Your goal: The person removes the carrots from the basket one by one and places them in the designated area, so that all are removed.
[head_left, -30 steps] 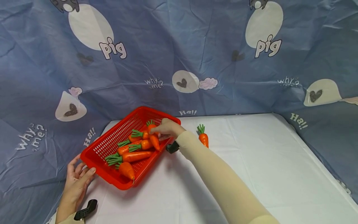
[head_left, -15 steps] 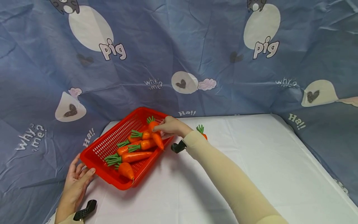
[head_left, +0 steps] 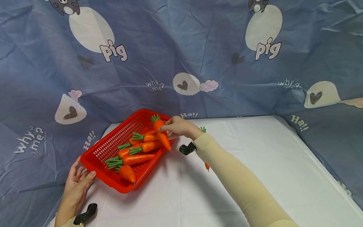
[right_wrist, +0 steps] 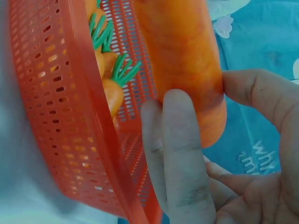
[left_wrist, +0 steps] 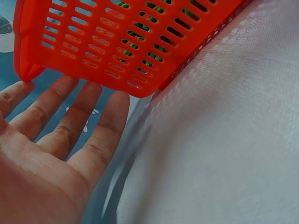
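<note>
A red plastic basket (head_left: 97,168) with slotted walls holds several orange carrots with green tops, such as one carrot (head_left: 137,159) along its near side. My right hand (head_left: 180,126) pinches a carrot (head_left: 163,137) between thumb and fingers, over the basket's right long rim. This carrot's green top points to the back and its tip reaches past the rim. Fairly straight fingers of my left hand (left_wrist: 70,126) touch the basket's near-left end along the wall's edge. In the head view, the left thumb lies at the rim.
Another carrot (head_left: 207,166) lies on the white tablecloth (head_left: 255,151), mostly hidden by the right sleeve (head_left: 232,173). A blue printed cloth (head_left: 227,69) hangs behind the table. Black wrist devices sit on both arms.
My right hand has shifted to the right with the carrot, bringing its tip out over the rim. The left hand and the basket have stayed nearly still.
</note>
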Demonstrator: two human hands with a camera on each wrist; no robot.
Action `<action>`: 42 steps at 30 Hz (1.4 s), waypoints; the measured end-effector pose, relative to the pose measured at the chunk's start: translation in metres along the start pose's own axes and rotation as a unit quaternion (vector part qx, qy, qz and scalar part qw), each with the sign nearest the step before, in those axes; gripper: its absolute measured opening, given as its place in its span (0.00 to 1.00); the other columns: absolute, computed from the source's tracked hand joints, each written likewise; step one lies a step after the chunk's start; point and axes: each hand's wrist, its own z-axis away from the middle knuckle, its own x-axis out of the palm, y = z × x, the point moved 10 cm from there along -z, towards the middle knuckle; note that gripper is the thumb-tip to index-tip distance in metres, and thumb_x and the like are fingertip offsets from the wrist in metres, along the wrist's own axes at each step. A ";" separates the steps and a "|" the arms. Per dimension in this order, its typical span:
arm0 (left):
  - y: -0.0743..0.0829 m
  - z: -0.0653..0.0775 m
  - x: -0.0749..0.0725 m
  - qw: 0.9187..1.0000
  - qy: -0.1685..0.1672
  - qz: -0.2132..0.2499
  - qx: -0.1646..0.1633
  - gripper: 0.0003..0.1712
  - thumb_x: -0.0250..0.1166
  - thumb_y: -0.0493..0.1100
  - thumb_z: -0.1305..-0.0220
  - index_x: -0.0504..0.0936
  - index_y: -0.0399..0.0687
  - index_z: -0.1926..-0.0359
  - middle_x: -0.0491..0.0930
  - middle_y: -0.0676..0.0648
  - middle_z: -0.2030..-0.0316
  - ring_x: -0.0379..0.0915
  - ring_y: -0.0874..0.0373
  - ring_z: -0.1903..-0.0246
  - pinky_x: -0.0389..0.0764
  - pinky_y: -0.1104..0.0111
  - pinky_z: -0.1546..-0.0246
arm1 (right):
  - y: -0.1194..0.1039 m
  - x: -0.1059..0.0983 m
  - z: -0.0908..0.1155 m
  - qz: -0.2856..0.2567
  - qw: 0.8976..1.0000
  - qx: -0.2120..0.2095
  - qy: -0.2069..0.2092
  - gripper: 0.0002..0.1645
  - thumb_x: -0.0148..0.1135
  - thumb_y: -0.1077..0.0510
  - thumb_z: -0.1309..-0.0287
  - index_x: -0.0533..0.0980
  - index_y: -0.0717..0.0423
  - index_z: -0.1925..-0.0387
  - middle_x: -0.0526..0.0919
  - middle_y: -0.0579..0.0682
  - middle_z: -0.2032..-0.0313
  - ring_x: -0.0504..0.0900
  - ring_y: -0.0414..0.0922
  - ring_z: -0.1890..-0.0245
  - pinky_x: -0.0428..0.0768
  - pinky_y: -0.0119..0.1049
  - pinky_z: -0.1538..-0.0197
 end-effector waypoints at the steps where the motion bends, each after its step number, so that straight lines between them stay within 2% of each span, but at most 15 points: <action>1: 0.000 0.000 0.000 1.000 0.001 -0.002 -0.001 0.53 0.62 0.29 0.24 0.44 0.63 0.13 0.77 0.67 0.40 0.80 0.74 0.48 0.87 0.78 0.55 | 0.000 -0.001 0.001 0.000 1.000 -0.001 0.001 0.25 0.70 0.55 0.31 0.75 0.69 0.43 0.73 0.46 0.77 0.76 0.36 0.79 0.87 0.27 0.65; 6: -0.001 0.000 0.000 1.000 0.001 0.003 -0.001 0.52 0.62 0.28 0.25 0.46 0.64 0.14 0.78 0.67 0.40 0.80 0.74 0.48 0.87 0.78 0.55 | 0.002 -0.007 0.008 -0.006 1.000 -0.008 0.000 0.14 0.70 0.55 0.31 0.76 0.62 0.59 0.73 0.46 0.77 0.75 0.36 0.78 0.86 0.25 0.67; 9: 0.000 0.001 0.001 1.000 -0.004 0.012 0.005 0.50 0.62 0.27 0.25 0.49 0.65 0.15 0.79 0.66 0.41 0.80 0.73 0.48 0.88 0.77 0.56 | 0.002 -0.011 0.012 -0.004 1.000 -0.010 -0.001 0.13 0.69 0.55 0.31 0.75 0.58 0.66 0.72 0.46 0.77 0.74 0.36 0.78 0.86 0.25 0.66; 12: 0.001 0.001 0.002 1.000 -0.006 0.014 0.005 0.50 0.62 0.28 0.25 0.49 0.65 0.16 0.79 0.66 0.41 0.80 0.73 0.48 0.88 0.77 0.56 | 0.004 -0.015 0.015 -0.014 1.000 -0.007 0.004 0.13 0.69 0.56 0.31 0.78 0.62 0.57 0.72 0.46 0.77 0.73 0.36 0.77 0.87 0.26 0.65; 16: 0.001 0.001 0.001 1.000 -0.009 0.016 0.007 0.49 0.62 0.27 0.25 0.49 0.65 0.16 0.78 0.66 0.41 0.80 0.73 0.48 0.88 0.77 0.56 | 0.008 -0.019 0.017 -0.023 1.000 0.000 0.015 0.26 0.71 0.55 0.32 0.76 0.67 0.40 0.74 0.45 0.76 0.75 0.37 0.74 0.88 0.28 0.62; 22: 0.003 0.000 0.003 0.999 -0.020 0.020 0.022 0.49 0.61 0.25 0.26 0.50 0.64 0.17 0.79 0.63 0.40 0.81 0.71 0.48 0.88 0.76 0.55 | 0.015 -0.028 0.020 -0.015 0.999 0.004 0.029 0.34 0.72 0.53 0.34 0.73 0.68 0.35 0.77 0.48 0.68 0.79 0.39 0.69 0.90 0.32 0.56; 27: 0.003 0.000 0.003 0.999 -0.018 0.017 0.021 0.49 0.61 0.26 0.26 0.50 0.64 0.17 0.78 0.63 0.40 0.81 0.72 0.48 0.88 0.76 0.55 | 0.022 -0.035 0.025 -0.025 0.999 0.013 0.043 0.36 0.72 0.53 0.34 0.70 0.66 0.33 0.77 0.49 0.69 0.78 0.39 0.70 0.91 0.33 0.57; 33: 0.002 0.000 0.003 0.999 -0.020 0.017 0.024 0.49 0.61 0.25 0.26 0.51 0.64 0.17 0.79 0.63 0.40 0.81 0.72 0.48 0.88 0.76 0.55 | 0.027 -0.039 0.032 -0.037 0.998 0.016 0.047 0.32 0.71 0.54 0.33 0.70 0.65 0.35 0.74 0.46 0.73 0.74 0.37 0.73 0.89 0.29 0.60; 37: 0.002 0.000 0.002 1.000 -0.017 0.015 0.021 0.49 0.61 0.25 0.26 0.51 0.64 0.17 0.78 0.63 0.40 0.81 0.72 0.48 0.88 0.76 0.55 | 0.030 -0.042 0.036 -0.043 0.998 0.014 0.045 0.32 0.70 0.54 0.32 0.71 0.65 0.34 0.71 0.46 0.75 0.72 0.38 0.73 0.90 0.31 0.57; 42: 0.002 0.000 0.003 1.000 -0.014 0.010 0.014 0.49 0.62 0.26 0.26 0.50 0.64 0.17 0.78 0.64 0.40 0.81 0.72 0.48 0.88 0.76 0.56 | 0.036 -0.047 0.039 -0.043 0.998 0.011 0.046 0.33 0.69 0.54 0.31 0.71 0.66 0.32 0.72 0.46 0.76 0.75 0.38 0.72 0.91 0.35 0.53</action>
